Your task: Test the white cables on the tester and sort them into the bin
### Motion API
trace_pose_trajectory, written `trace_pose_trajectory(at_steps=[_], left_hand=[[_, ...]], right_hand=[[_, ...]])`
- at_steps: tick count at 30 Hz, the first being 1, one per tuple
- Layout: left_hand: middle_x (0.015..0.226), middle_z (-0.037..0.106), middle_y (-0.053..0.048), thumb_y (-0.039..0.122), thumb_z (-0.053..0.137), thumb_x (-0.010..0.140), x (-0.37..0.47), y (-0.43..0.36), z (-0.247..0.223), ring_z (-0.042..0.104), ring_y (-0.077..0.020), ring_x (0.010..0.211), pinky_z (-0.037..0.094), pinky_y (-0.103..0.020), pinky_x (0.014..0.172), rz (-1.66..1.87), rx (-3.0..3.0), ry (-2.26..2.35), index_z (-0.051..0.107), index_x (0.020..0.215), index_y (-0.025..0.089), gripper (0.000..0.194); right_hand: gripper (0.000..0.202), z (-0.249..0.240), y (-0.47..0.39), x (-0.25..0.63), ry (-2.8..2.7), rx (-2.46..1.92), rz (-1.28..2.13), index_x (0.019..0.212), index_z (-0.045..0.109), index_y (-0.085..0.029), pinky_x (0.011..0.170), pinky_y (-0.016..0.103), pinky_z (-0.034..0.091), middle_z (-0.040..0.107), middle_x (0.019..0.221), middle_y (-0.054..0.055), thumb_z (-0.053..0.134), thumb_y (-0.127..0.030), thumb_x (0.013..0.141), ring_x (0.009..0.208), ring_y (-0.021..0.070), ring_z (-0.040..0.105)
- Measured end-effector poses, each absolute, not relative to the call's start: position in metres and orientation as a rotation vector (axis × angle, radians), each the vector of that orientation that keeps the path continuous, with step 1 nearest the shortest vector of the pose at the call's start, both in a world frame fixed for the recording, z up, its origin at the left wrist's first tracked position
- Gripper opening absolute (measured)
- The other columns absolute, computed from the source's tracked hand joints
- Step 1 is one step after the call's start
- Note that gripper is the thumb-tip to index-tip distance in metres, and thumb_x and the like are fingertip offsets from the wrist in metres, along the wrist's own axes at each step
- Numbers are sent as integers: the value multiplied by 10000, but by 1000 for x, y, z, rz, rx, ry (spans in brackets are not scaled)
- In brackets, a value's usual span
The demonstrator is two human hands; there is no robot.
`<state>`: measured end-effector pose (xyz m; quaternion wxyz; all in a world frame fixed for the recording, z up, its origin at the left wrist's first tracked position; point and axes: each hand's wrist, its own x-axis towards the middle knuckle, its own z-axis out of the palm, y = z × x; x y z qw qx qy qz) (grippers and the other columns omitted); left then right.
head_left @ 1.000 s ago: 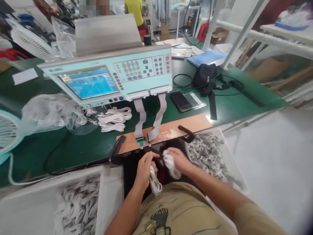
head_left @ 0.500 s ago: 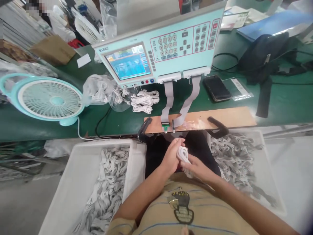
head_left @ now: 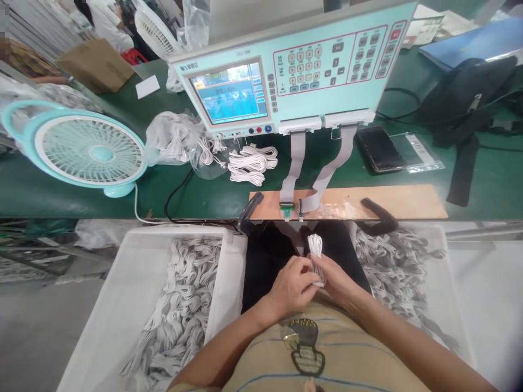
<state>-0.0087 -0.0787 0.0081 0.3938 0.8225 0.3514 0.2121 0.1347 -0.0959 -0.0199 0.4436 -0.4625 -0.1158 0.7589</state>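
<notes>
A coiled white cable (head_left: 315,246) is held upright in front of my body, its looped top sticking out above my fingers. My right hand (head_left: 333,275) wraps round the bundle from the right. From the left, my left hand (head_left: 292,283) closes its fingers on the lower part of the same bundle, and its cable ends are hidden there. Beyond my hands, a wooden board (head_left: 400,201) lies along the bench edge. Two grey ribbon cables (head_left: 295,169) run from the tester (head_left: 318,98) to small connectors (head_left: 287,209) on the board's front edge.
White bins stand on both sides, the left bin (head_left: 122,283) and right bin (head_left: 451,283), each with many coiled cables. Black clamps (head_left: 250,212) hold the board. A fan (head_left: 87,152), bundled cables (head_left: 251,163), a phone (head_left: 379,149) and a black bag (head_left: 449,103) lie on the bench.
My left hand has moved down from the top of the cable bundle to its lower part. The bundle's loops now point up and away from me. The view has shifted slightly.
</notes>
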Motion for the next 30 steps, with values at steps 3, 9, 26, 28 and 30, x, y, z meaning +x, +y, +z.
trace_pose_trajectory(at_steps=[3, 9, 26, 28, 30], left_hand=[[898, 566, -86, 230, 489, 820, -10, -74, 10, 491, -202, 856, 393, -346, 799, 694, 1803, 893, 635, 866, 209, 155], [741, 492, -24, 312, 480, 833, -6, -65, 10, 453, -141, 689, 377, -253, 667, 957, 1236, 1072, 537, 754, 180, 163], [603, 370, 45, 272, 559, 695, 11, -44, 8, 340, -89, 573, 294, -200, 556, 1044, 682, 1190, 451, 633, 167, 163], [597, 370, 46, 274, 565, 688, 12, -44, 5, 338, -90, 570, 292, -204, 553, 1022, 700, 1209, 459, 626, 167, 163], [596, 387, 43, 267, 572, 684, 11, -43, 2, 350, -93, 581, 300, -207, 562, 996, 742, 1228, 475, 617, 163, 158]], right_hand=[[371, -28, -94, 138, -670, -1313, 1767, 844, 565, -151, 632, 285, 430, 531, 768, 41, 595, -514, 780, 728, 194, 510], [361, -14, -88, 144, -1527, -1427, 832, 1147, 500, -170, 844, 391, 414, 452, 1093, 126, 553, -349, 838, 999, 256, 466], [244, 15, -60, 128, -2030, -1150, 1020, 900, 582, -165, 621, 291, 441, 585, 776, 79, 341, -199, 906, 679, 191, 553], [258, 14, -58, 127, -2033, -1181, 1057, 868, 580, -158, 629, 299, 435, 582, 768, 82, 325, -185, 898, 674, 196, 550], [242, 15, -57, 126, -2004, -1188, 1133, 834, 579, -163, 653, 298, 431, 590, 774, 76, 341, -168, 880, 693, 197, 557]])
